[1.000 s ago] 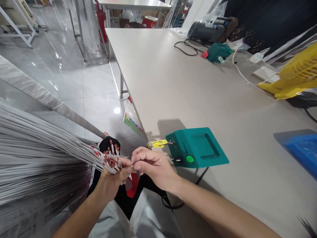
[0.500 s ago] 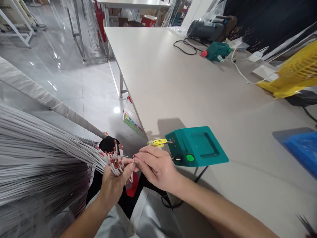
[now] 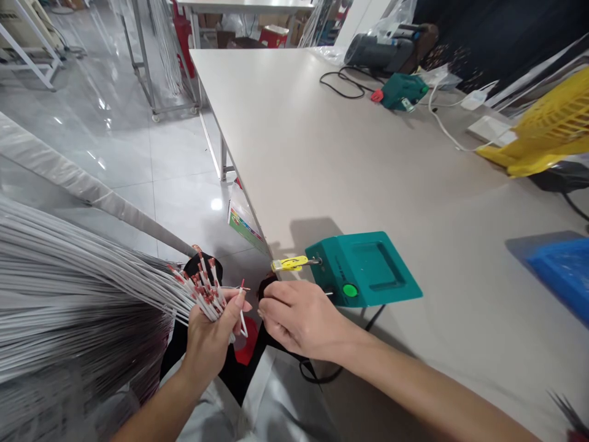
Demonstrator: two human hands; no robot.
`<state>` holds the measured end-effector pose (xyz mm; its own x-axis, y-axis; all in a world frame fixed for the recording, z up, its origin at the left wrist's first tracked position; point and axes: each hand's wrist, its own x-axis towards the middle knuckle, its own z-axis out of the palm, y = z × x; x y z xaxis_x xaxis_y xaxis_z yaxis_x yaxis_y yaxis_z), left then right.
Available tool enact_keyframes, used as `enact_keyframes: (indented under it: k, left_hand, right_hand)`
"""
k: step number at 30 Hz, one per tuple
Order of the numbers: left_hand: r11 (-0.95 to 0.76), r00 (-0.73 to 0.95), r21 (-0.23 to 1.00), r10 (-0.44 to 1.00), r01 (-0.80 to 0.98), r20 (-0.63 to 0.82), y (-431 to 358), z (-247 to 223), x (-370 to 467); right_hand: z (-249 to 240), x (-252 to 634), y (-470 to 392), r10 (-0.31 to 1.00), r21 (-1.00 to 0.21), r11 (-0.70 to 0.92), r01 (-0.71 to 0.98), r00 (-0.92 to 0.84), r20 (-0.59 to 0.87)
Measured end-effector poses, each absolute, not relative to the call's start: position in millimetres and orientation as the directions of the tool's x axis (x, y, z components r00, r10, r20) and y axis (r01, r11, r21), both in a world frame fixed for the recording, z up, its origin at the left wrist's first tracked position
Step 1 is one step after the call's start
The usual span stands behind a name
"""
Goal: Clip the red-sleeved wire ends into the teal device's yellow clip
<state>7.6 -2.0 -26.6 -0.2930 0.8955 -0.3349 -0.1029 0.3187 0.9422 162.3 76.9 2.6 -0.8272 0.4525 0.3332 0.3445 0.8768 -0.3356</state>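
My left hand [image 3: 208, 344] is closed around a bundle of white cables [image 3: 207, 293] whose cut ends show red and copper tips. Between its thumb and index finger one cable end [image 3: 242, 287] sticks out, with a thin red wire and a bare coppery strand. My right hand [image 3: 301, 319] is just to the right, apart from that end, its fingers curled together. Whatever its fingertips hold, if anything, is hidden. Beyond it a teal box [image 3: 375, 267] with a round green button stands at the table edge, with a yellow clip [image 3: 289, 264] attached to its front.
Many long white cables [image 3: 83, 288] hang at the left beneath a wrapped rail [image 3: 92, 184]. On the grey table [image 3: 294, 141] are a second green device [image 3: 405, 92], a dark motor [image 3: 377, 52], a yellow fan [image 3: 547, 129] and a blue tray [image 3: 561, 264].
My right hand has drawn slightly right, away from the left thumb, uncovering the red wire and bare strand. My left hand keeps its grip, and the cable bundle has tilted slightly left.
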Motion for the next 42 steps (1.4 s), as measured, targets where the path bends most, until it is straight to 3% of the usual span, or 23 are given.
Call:
enact_keyframes:
  k: [4, 7, 10, 14, 19, 24, 28, 36, 42]
  left_hand:
    - [0.348, -0.212, 0.935, 0.91, -0.071, -0.355, 0.5, -18.3, 6.6]
    - [0.353, -0.117, 0.935, 0.928, -0.031, -0.354, 3.4, -13.2, 6.7]
    - [0.348, -0.042, 0.937, 0.936, -0.004, -0.348, 5.8, -11.4, 7.1]
    - [0.376, -0.07, 0.926, 0.924, -0.004, -0.376, 8.4, -12.2, 9.1]
    - [0.348, -0.137, 0.932, 0.923, -0.102, -0.36, 15.3, -15.9, 12.6]
    - [0.342, -0.131, 0.929, 0.923, -0.142, -0.361, 28.6, -13.2, 17.4]
    - [0.331, -0.14, 0.933, 0.927, -0.139, -0.349, 37.8, -10.1, 22.0]
    - [0.346, -0.158, 0.928, 0.917, -0.135, -0.365, 48.8, -9.4, 30.3]
    - [0.356, -0.151, 0.929, 0.918, -0.098, -0.368, 53.0, -11.8, 32.4]
  right_hand:
    - [4.5, 161.9, 73.0, 0.724, -0.681, 0.602, 0.416, -0.644, 0.247]
    - [6.2, 157.1, 75.9, 0.714, -0.757, 0.551, 0.351, -0.668, 0.21]
    - [6.2, 154.8, 78.6, 0.597, -0.661, 0.687, 0.303, -0.753, 0.276]
    - [9.8, 162.5, 79.2, 0.468, -0.296, 0.877, 0.378, -0.809, 0.355]
    - [24.8, 186.6, 87.0, 0.473, 0.023, 0.845, 0.535, -0.765, 0.438]
    - [30.5, 198.5, 97.3, 0.573, 0.281, 0.74, 0.611, -0.792, 0.211]
    - [32.1, 192.6, 104.5, 0.601, 0.324, 0.737, 0.593, -0.794, 0.085]
    - [41.3, 188.4, 130.0, 0.541, 0.134, 0.838, 0.528, -0.837, -0.083]
    - [43.9, 187.8, 131.9, 0.539, 0.115, 0.842, 0.527, -0.831, -0.135]
